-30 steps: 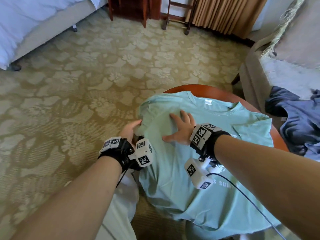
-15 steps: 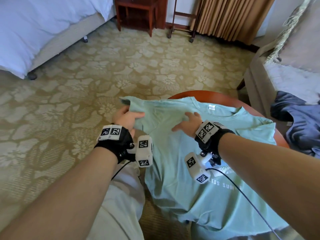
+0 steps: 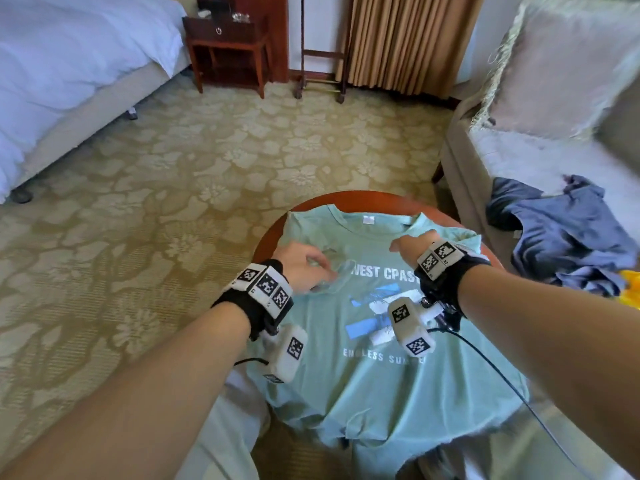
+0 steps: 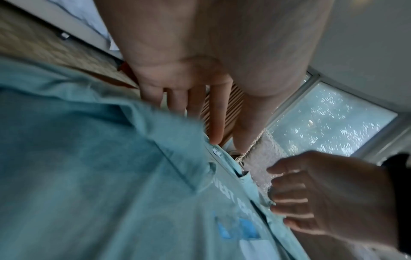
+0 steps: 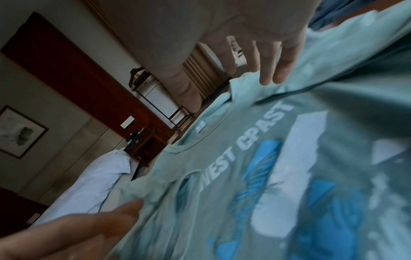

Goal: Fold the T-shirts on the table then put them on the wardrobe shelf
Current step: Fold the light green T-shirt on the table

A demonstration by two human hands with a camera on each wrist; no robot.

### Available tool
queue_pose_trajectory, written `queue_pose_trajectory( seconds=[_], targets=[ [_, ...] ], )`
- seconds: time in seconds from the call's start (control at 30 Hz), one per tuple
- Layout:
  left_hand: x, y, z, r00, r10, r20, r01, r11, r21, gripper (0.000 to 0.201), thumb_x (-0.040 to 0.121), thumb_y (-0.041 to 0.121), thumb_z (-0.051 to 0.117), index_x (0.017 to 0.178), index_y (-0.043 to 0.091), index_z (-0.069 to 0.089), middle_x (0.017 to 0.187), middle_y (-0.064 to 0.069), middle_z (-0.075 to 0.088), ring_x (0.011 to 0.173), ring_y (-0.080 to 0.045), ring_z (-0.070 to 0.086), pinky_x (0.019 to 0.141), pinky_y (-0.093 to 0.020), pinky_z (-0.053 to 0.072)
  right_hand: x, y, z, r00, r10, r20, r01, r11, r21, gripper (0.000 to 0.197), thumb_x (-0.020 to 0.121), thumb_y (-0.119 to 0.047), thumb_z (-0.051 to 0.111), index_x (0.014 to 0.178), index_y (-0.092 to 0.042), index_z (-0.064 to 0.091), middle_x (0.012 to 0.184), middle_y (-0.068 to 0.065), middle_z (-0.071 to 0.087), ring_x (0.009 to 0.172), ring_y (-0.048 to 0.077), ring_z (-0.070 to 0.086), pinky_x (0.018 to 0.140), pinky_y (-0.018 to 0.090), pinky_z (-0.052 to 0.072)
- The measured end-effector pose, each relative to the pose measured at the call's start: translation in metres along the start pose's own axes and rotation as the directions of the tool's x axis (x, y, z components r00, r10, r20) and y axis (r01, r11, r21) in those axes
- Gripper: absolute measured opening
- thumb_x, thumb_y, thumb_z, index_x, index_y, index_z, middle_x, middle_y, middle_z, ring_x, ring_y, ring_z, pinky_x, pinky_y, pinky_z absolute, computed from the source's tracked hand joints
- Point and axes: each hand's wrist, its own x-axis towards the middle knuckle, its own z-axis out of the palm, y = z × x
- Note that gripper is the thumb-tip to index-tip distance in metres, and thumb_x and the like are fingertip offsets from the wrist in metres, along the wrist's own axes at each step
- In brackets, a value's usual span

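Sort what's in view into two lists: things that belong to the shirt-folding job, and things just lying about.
Part of the job:
- green T-shirt
- round table
- left hand
- right hand

Lying about:
- blue garment on the armchair
- bed
- nightstand
- curtain

a hotel-style bedroom; a bed [image 3: 65, 60] with white bedding stands on flower-patterned carpet [image 3: 207, 161]; a dark wooden nightstand [image 3: 228, 46] sits by the wall, beside a folding luggage rack [image 3: 322, 74] and tan curtains [image 3: 408, 39]; a cushioned armchair [image 3: 540, 133] and a framed picture [image 5: 20, 132] complete it
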Motion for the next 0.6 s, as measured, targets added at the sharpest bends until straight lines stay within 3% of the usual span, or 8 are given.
queue_pose_trajectory(
  seconds=[0.07,0.13,0.23,0.3,0.37,0.47,0.53,0.6],
  targets=[
    [0.002,0.003,0.002,0.999,-0.007,-0.053,0.002,0.996,-0.084,0.018,0.077,0.030,0.080,0.093,0.021,0.077,0.113,0.012,0.064,0.104,-0.008,0.059,0.084,-0.021,0.046,0.006,0.014,-0.008,1.000,0.023,-0.018,-0.023,0.999,-0.023,0.061,0.087,-0.032,0.060,0.139,-0.007,0.041,0.126,0.013,0.053,0.112,0.033,0.055,0.086,0.034,0.042],
    [0.006,0.006,0.000,0.990,-0.034,-0.136,0.021,0.995,-0.095,0.010,0.077,0.030,0.080,0.084,0.024,0.077,0.098,0.011,0.072,0.097,-0.010,0.064,0.092,-0.028,0.049,0.011,0.029,-0.014,0.995,0.047,-0.087,-0.060,0.985,-0.161,0.058,0.097,-0.029,0.046,0.147,-0.003,0.029,0.150,0.022,0.031,0.136,0.040,0.034,0.107,0.041,0.034],
    [0.018,0.006,-0.005,0.952,-0.115,-0.282,0.088,0.990,-0.107,0.010,0.077,0.019,0.080,0.071,0.022,0.073,0.084,0.006,0.071,0.091,-0.017,0.066,0.091,-0.033,0.053,0.028,0.048,-0.028,0.989,0.022,-0.148,-0.044,0.988,-0.146,0.055,0.096,-0.021,0.046,0.145,-0.002,0.031,0.147,0.026,0.031,0.136,0.043,0.033,0.111,0.047,0.032],
    [0.025,0.009,-0.009,0.918,-0.178,-0.355,0.136,0.981,-0.141,0.009,0.079,0.010,0.077,0.086,0.011,0.071,0.100,-0.005,0.071,0.095,-0.023,0.064,0.084,-0.029,0.050,0.028,0.058,-0.044,0.991,0.032,-0.128,-0.032,0.999,-0.001,0.058,0.090,-0.020,0.055,0.141,-0.001,0.037,0.143,0.023,0.038,0.132,0.040,0.039,0.108,0.046,0.036],
    [0.034,0.012,-0.013,0.898,-0.222,-0.380,0.195,0.975,-0.107,0.024,0.081,0.009,0.077,0.101,0.000,0.068,0.107,-0.011,0.066,0.105,-0.029,0.062,0.078,-0.030,0.047,0.034,0.064,-0.052,0.979,0.090,-0.181,-0.084,0.996,0.041,0.058,0.092,-0.021,0.053,0.142,0.000,0.033,0.145,0.023,0.035,0.134,0.038,0.035,0.111,0.047,0.031],
    [0.051,0.013,-0.016,0.887,-0.294,-0.355,0.289,0.955,-0.069,0.055,0.080,0.015,0.078,0.126,-0.002,0.053,0.122,-0.012,0.058,0.114,-0.034,0.058,0.076,-0.031,0.042,0.047,0.074,-0.062,0.960,0.145,-0.241,-0.161,0.986,-0.045,0.049,0.102,-0.022,0.034,0.143,0.001,0.023,0.149,0.022,0.023,0.140,0.035,0.024,0.117,0.046,0.019],
    [0.063,0.013,-0.016,0.881,-0.335,-0.335,0.334,0.941,-0.062,0.079,0.080,0.016,0.079,0.144,0.001,0.035,0.138,-0.017,0.049,0.121,-0.036,0.053,0.080,-0.035,0.042,0.062,0.079,-0.063,0.944,0.178,-0.277,-0.181,0.983,0.014,0.054,0.099,-0.025,0.039,0.143,-0.001,0.020,0.150,0.021,0.024,0.140,0.033,0.026,0.117,0.046,0.017],
    [0.074,0.014,-0.016,0.875,-0.348,-0.336,0.360,0.932,-0.029,0.088,0.079,0.015,0.080,0.149,0.004,0.027,0.141,-0.018,0.047,0.123,-0.037,0.051,0.085,-0.038,0.045,0.086,0.081,-0.055,0.935,0.194,-0.297,-0.172,0.980,0.098,0.062,0.091,-0.025,0.047,0.142,-0.004,0.020,0.148,0.018,0.030,0.138,0.030,0.031,0.116,0.045,0.022]
  ],
)
